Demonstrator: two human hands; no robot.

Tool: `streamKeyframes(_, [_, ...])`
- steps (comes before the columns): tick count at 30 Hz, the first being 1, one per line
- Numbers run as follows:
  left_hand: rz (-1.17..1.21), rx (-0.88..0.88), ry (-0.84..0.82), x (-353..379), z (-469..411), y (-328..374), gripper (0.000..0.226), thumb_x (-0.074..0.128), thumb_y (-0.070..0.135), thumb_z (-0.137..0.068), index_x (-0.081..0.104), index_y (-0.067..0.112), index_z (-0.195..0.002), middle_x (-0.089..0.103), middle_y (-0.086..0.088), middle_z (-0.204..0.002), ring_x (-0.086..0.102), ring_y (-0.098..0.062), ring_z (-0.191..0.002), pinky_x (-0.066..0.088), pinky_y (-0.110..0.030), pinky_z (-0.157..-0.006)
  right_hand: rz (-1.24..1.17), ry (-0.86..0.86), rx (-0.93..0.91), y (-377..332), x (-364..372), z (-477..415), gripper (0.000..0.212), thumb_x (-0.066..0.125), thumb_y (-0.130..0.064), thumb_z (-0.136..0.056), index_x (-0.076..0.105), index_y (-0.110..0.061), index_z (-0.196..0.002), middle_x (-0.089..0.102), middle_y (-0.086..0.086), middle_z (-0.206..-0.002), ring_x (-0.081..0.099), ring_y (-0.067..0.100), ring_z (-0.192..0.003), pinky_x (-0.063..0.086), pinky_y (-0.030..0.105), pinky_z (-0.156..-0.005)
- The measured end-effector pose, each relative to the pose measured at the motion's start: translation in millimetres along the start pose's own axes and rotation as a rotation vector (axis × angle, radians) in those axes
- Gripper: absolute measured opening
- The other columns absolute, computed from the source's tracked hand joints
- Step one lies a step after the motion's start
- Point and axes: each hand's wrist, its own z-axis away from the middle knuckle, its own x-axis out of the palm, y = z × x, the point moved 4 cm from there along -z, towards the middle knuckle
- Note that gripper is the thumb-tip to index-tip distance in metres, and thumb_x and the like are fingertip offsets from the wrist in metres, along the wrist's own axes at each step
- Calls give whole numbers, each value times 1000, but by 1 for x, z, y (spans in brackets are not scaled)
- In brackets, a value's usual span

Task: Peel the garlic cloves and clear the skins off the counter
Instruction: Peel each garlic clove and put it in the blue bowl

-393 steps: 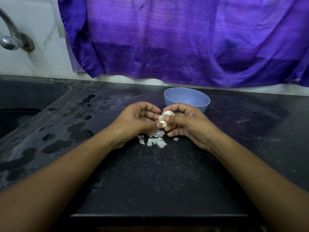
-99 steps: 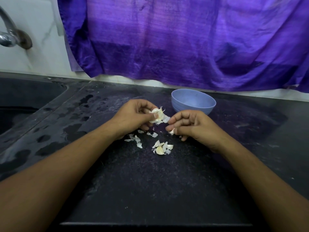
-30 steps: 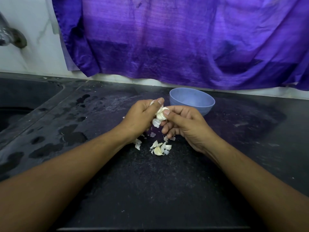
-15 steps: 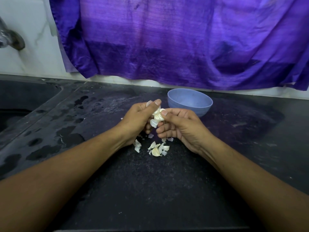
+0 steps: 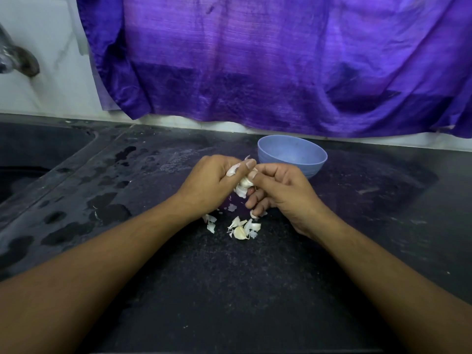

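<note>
Both hands meet above the black counter [image 5: 229, 290], just in front of a blue bowl [image 5: 292, 158]. My left hand [image 5: 212, 185] grips a white garlic bulb [image 5: 244, 185], with a loose flap of skin sticking out under its thumb. My right hand [image 5: 278, 192] pinches the same garlic from the right with thumb and curled fingers. Below the hands lies a small heap of torn white skins [image 5: 251, 226] with one pale clove [image 5: 240, 232] among them. More skin scraps [image 5: 210, 223] lie to the left.
A sink basin [image 5: 23, 162] drops away at the far left, under a metal tap [image 5: 18, 60]. Wet patches [image 5: 107, 210] spot the counter between sink and hands. A purple cloth [image 5: 281, 60] hangs on the wall behind the bowl.
The hands stay pressed together on the garlic, working it slightly; the left thumb has slid over a flap of skin. The heap on the counter is unchanged.
</note>
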Motion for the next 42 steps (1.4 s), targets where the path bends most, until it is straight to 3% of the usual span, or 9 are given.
streamKeyframes(8, [344, -245, -12, 10, 4, -4, 61, 53, 37, -107, 51, -17, -79, 46, -6, -47, 43, -14, -36, 37, -22, -38, -187, -83, 100, 1, 1, -1, 15, 60, -14, -100, 68, -1, -101, 65, 12, -70, 67, 16, -57, 59, 26, -53])
streamKeyframes(14, [440, -322, 24, 12, 6, 0, 53, 54, 38, -106, 49, 10, -61, 49, -5, -47, 47, -15, -37, 44, -24, -40, -248, -66, 116, 3, 1, -2, 16, 57, -12, -102, 69, -3, -97, 69, 11, -71, 68, 14, -57, 59, 24, -53])
streamKeyframes(19, [638, -439, 107, 14, 2, -5, 49, 53, 36, -106, 55, 10, -66, 55, -1, -49, 52, -13, -39, 48, -25, -40, -277, 24, 64, 6, -2, -6, 18, 57, -12, -103, 70, -1, -108, 74, 17, -83, 73, 17, -65, 62, 26, -62])
streamKeyframes(24, [381, -418, 59, 4, -3, -17, 49, 50, 43, -107, 55, 12, -69, 55, 2, -52, 52, -14, -43, 47, -26, -44, -182, 48, 56, 6, -2, -7, 11, 59, -13, -103, 68, -6, -105, 70, 13, -77, 70, 19, -60, 60, 27, -53])
streamKeyframes(29, [131, -359, -38, -9, -1, -27, 43, 51, 42, -106, 66, 16, -75, 69, 2, -66, 59, -12, -51, 49, -25, -49, -74, 65, 72, 7, -14, -8, 12, 65, -13, -99, 66, -4, -107, 71, 15, -82, 65, 19, -56, 54, 26, -44])
streamKeyframes(32, [-163, -273, -48, -21, -2, -27, 39, 60, 46, -101, 71, 20, -73, 72, 5, -67, 64, -10, -55, 49, -26, -53, -21, 87, 67, 8, -20, -8, 19, 69, -13, -96, 64, -1, -111, 72, 16, -85, 63, 19, -54, 52, 26, -43])
streamKeyframes(36, [-507, -307, -105, -29, -3, -36, 44, 77, 51, -85, 51, 24, -63, 57, 8, -61, 55, -13, -63, 39, -34, -60, 86, 79, 41, 10, -23, -10, 16, 70, -16, -97, 64, -6, -108, 74, 11, -85, 61, 17, -53, 48, 24, -41])
streamKeyframes(39, [-518, -337, -146, -31, -5, -38, 33, 83, 40, -81, 53, 27, -75, 64, 14, -74, 63, -17, -78, 51, -37, -72, 160, 50, 8, 12, -21, -10, 12, 65, -17, -101, 65, -8, -109, 73, 10, -87, 61, 15, -53, 45, 23, -40])
streamKeyframes(42, [-515, -297, -104, -37, -4, -31, 19, 77, 35, -87, 66, 33, -101, 70, 18, -85, 68, -14, -89, 54, -36, -81, 185, 40, -9, 12, -19, -10, 11, 63, -15, -102, 65, -7, -109, 72, 6, -85, 62, 15, -55, 45, 22, -41])
